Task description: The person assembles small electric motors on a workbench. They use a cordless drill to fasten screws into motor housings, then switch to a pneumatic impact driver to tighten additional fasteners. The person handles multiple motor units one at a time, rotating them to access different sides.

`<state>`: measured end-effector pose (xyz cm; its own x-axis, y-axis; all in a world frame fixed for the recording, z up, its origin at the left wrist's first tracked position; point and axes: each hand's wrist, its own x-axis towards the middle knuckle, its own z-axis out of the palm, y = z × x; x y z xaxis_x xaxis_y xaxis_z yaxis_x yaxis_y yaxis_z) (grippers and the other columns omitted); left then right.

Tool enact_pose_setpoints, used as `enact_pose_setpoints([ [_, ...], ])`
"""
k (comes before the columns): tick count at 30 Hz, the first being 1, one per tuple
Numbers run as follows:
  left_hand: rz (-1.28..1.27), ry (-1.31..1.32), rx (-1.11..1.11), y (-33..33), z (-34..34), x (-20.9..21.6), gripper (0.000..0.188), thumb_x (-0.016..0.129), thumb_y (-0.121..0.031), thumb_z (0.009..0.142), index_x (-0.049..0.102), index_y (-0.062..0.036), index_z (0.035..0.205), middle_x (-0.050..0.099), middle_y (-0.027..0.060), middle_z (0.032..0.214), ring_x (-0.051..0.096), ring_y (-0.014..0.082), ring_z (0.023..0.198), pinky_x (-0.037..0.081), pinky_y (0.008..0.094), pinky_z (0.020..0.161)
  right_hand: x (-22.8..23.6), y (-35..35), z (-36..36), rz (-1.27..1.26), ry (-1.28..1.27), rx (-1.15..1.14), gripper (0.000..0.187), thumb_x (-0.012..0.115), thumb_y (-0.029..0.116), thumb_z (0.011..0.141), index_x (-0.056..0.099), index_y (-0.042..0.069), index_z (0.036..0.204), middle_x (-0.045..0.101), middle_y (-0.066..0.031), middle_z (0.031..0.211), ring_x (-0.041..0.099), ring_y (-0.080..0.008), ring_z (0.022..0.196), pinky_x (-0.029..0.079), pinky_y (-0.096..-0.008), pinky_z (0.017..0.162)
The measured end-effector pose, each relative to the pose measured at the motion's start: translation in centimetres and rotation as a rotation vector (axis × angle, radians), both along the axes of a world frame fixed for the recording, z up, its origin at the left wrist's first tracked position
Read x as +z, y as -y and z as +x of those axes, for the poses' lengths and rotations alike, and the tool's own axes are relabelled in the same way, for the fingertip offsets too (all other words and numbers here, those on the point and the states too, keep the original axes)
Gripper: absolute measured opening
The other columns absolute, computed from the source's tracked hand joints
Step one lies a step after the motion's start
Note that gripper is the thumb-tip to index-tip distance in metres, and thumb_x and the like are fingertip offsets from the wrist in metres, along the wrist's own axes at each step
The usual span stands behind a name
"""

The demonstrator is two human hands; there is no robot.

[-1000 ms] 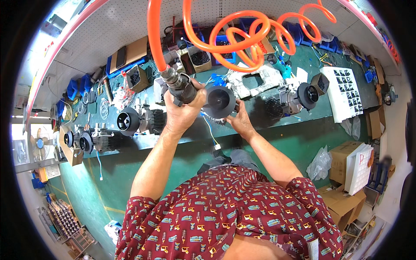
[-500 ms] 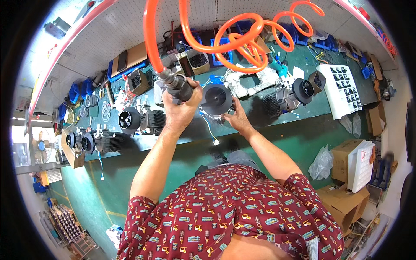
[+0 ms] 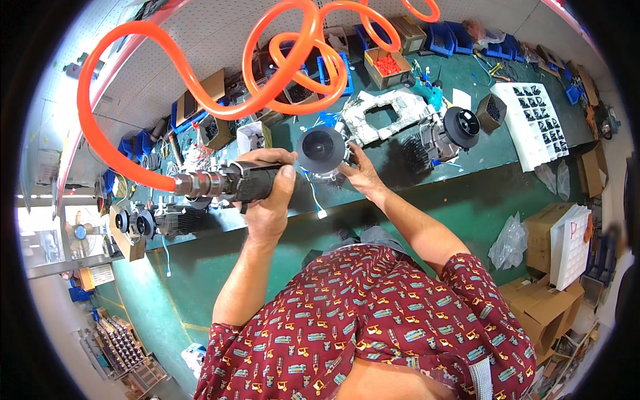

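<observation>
My left hand [image 3: 268,207] is closed around a dark air tool [image 3: 252,181], which lies roughly level with its metal hose fitting to the left. From that fitting an orange coiled air hose [image 3: 143,170] loops up and over the bench. Right of the tool stands a motor unit with a black round cup-shaped end [image 3: 322,151] facing up. My right hand [image 3: 364,177] grips its right side, fingertips partly hidden behind it. A thin cable with a white connector [image 3: 322,213] hangs from the unit over the bench edge. The tool's working end is hidden by my left hand.
A similar unit [image 3: 460,128] stands to the right, others [image 3: 143,223] at the left end. White padding [image 3: 357,120] lies behind. Further back are a box of red parts [image 3: 387,65] and blue bins [image 3: 440,39]. A white tray [image 3: 513,143] holds small black parts.
My left hand has turned the air tool from nearly upright to level, fitting end now leftward. The orange hose has swung left and down. My right hand stays at the motor unit.
</observation>
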<state>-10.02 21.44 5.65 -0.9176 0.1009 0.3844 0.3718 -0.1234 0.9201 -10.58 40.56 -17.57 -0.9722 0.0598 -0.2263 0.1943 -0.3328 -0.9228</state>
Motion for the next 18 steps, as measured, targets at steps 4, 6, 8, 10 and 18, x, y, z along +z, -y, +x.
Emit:
enact_pose_setpoints([
  [4, -0.020, -0.002, 0.005, -1.7, 0.1, -1.8, 0.029, 0.071, -0.002, 0.089, 0.055, -0.0008, 0.113, 0.067, 0.0130, 0.104, 0.068, 0.0248, 0.101, 0.054, 0.0460, 0.102, 1.7, -0.2, 0.4, 0.141, 0.047, -0.013, 0.084, 0.080, 0.017, 0.091, 0.031, -0.003, 0.156, 0.055, -0.0195, 0.142, 0.054, -0.0240, 0.129, 0.046, -0.0363, 0.108],
  [6, -0.029, -0.011, 0.018, -2.4, 0.2, -2.4, 0.028, 0.070, -0.002, 0.090, 0.055, -0.0009, 0.113, 0.067, 0.0131, 0.104, 0.068, 0.0245, 0.103, 0.054, 0.0458, 0.103, 0.8, -0.4, 0.3, 0.128, 0.041, -0.006, 0.085, 0.081, 0.020, 0.090, 0.032, -0.002, 0.156, 0.055, -0.0200, 0.142, 0.055, -0.0244, 0.128, 0.045, -0.0363, 0.108],
  [8, 0.057, -0.013, 0.021, -2.7, 0.1, -3.0, 0.029, 0.073, 0.004, 0.088, 0.059, -0.0008, 0.112, 0.069, 0.0114, 0.105, 0.069, 0.0217, 0.101, 0.055, 0.0387, 0.096, 1.2, -0.2, 0.4, 0.120, 0.050, -0.020, 0.085, 0.081, 0.020, 0.090, 0.032, -0.002, 0.156, 0.055, -0.0203, 0.143, 0.055, -0.0244, 0.128, 0.045, -0.0364, 0.109],
  [10, 0.108, 0.013, 0.009, -2.9, 0.1, -2.9, 0.030, 0.073, 0.004, 0.088, 0.058, -0.0012, 0.113, 0.069, 0.0115, 0.106, 0.069, 0.0216, 0.101, 0.055, 0.0384, 0.096, 0.9, -0.3, 0.3, 0.086, 0.036, -0.011, 0.085, 0.081, 0.021, 0.090, 0.033, -0.002, 0.156, 0.056, -0.0199, 0.142, 0.055, -0.0237, 0.127, 0.045, -0.0356, 0.108],
  [18, -0.079, 0.034, -0.046, -3.3, 0.3, -2.6, 0.031, 0.072, 0.005, 0.087, 0.060, -0.0001, 0.114, 0.070, 0.0099, 0.108, 0.067, 0.0152, 0.098, 0.054, 0.0334, 0.092, 0.9, -0.3, 0.2, 0.107, 0.066, -0.009, 0.084, 0.082, 0.021, 0.089, 0.035, -0.001, 0.155, 0.058, -0.0189, 0.139, 0.059, -0.0206, 0.119, 0.050, -0.0329, 0.098],
])
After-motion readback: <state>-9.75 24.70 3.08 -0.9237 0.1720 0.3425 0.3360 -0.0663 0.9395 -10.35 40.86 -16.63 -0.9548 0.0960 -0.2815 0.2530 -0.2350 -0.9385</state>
